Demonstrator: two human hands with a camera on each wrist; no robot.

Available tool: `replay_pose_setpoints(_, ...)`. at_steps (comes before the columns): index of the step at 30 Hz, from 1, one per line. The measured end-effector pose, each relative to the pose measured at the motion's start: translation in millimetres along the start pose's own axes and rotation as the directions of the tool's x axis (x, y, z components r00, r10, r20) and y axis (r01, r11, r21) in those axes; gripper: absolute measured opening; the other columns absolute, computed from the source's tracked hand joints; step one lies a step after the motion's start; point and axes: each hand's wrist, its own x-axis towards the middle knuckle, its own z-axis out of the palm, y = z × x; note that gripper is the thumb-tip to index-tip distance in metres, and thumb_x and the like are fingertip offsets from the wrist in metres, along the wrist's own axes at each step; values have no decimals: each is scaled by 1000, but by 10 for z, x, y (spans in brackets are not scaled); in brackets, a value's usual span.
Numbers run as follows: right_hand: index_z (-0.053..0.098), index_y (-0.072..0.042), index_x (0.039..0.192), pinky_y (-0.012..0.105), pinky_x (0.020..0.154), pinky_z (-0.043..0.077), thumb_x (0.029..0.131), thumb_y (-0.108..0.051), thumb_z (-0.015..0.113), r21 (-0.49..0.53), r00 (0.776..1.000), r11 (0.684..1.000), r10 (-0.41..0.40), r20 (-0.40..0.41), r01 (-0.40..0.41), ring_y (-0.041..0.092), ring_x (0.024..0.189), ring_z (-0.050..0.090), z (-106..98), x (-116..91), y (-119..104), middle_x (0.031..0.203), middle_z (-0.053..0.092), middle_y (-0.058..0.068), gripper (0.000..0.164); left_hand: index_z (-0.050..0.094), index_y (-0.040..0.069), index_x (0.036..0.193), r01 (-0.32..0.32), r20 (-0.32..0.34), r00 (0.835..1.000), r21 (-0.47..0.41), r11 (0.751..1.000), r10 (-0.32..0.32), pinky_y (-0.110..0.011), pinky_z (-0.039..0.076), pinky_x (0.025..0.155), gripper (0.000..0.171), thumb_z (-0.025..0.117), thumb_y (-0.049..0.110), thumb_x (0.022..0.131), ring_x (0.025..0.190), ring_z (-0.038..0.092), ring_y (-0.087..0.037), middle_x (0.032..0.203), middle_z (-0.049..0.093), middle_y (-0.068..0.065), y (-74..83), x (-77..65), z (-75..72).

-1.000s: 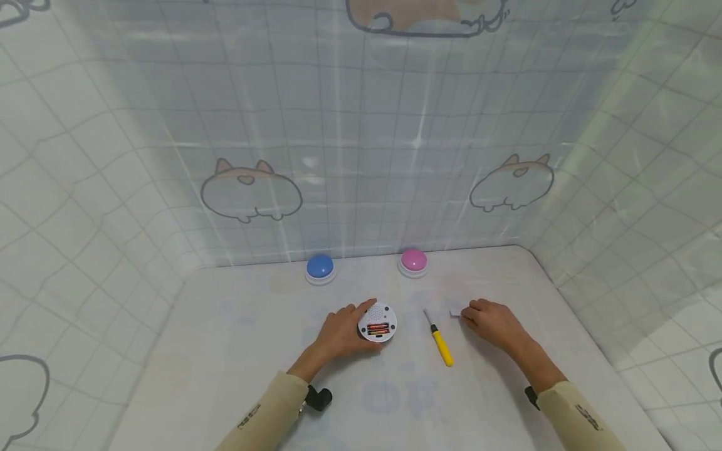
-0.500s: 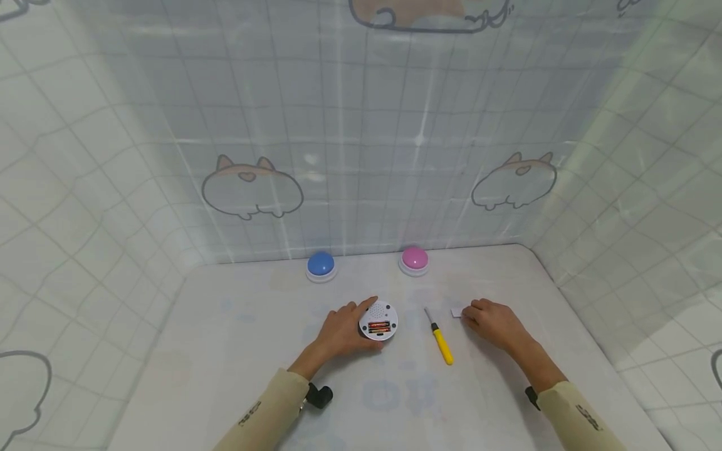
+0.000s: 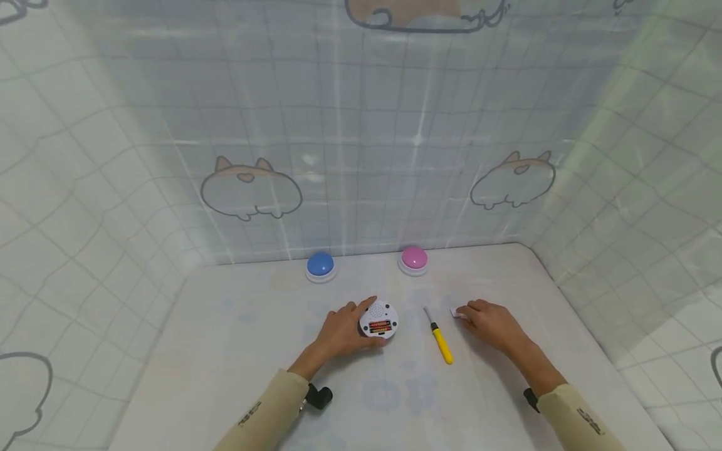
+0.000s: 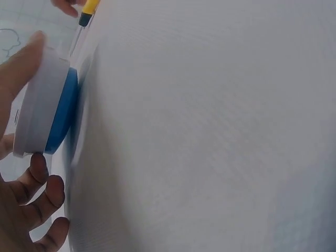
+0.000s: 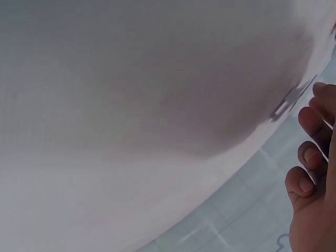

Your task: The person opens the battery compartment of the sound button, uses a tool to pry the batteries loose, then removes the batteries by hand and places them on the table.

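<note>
My left hand (image 3: 344, 331) grips a round push button (image 3: 379, 309) by its sides, thumb and forefinger spread around the white casing. The button lies upside down, its blue dome (image 4: 64, 113) facing the table. Two batteries (image 3: 380, 326) show in the uncovered compartment on its underside. To the right, my right hand (image 3: 492, 322) has curled fingers at a small white battery cover (image 3: 454, 312) low over the table; the fingertips hide part of it. In the right wrist view, the thumb and forefinger meet the end of the cover (image 5: 286, 105). Between the hands lies a yellow-handled screwdriver (image 3: 442, 346).
A blue-domed button (image 3: 320, 265) and a pink-domed button (image 3: 414, 259) stand upright near the back edge of the white table (image 3: 225, 376). Sheeting with grid lines and cartoon animals (image 3: 361, 125) rises behind and at both sides.
My right fingers have shifted slightly left over the battery cover, which has tilted a little. My left hand keeps its hold on the upturned button, almost unmoved.
</note>
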Motion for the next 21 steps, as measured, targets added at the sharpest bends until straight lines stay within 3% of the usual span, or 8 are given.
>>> replay_pose_setpoints(5, 77, -18, 103, 30, 71, 56, 85, -39, 80, 50, 998, 998, 29, 55, -32, 12, 81, 66, -65, 39, -168, 94, 71, -5, 28, 38, 31, 155, -27, -18, 999, 2, 1000, 27, -56, 42, 92, 80, 55, 72, 89, 100, 60, -23, 117, 62, -11, 4, -5, -20)
replay_pose_setpoints(9, 75, -20, 93, 25, 65, 52, 84, -53, 77, 62, 984, 994, 84, 156, -94, 8, 71, 59, -93, 70, -291, 85, 67, -8, 34, 39, 30, 155, -30, -17, 999, 0, 1000, 30, -58, 42, 93, 74, 52, 69, 93, 105, 61, -26, 120, 63, -13, 15, -3, -36)
replay_pose_setpoints(15, 70, -23, 84, 23, 57, 41, 79, -68, 73, 93, 927, 968, 192, 321, -233, 5, 64, 45, -106, 118, -432, 74, 57, -14, 45, 39, 30, 155, -28, -13, 1000, 0, 1000, 28, -57, 43, 92, 75, 53, 69, 93, 101, 60, -24, 117, 63, -12, 4, 13, -20)
replay_pose_setpoints(21, 62, -28, 82, 26, 57, 37, 76, -72, 72, 97, 887, 948, 243, 393, -303, 7, 63, 44, -59, 157, -525, 69, 49, -15, 46, 39, 29, 155, -34, -17, 999, -5, 999, 34, -56, 43, 90, 77, 56, 69, 91, 95, 58, -21, 111, 63, -9, -1, 22, -12)
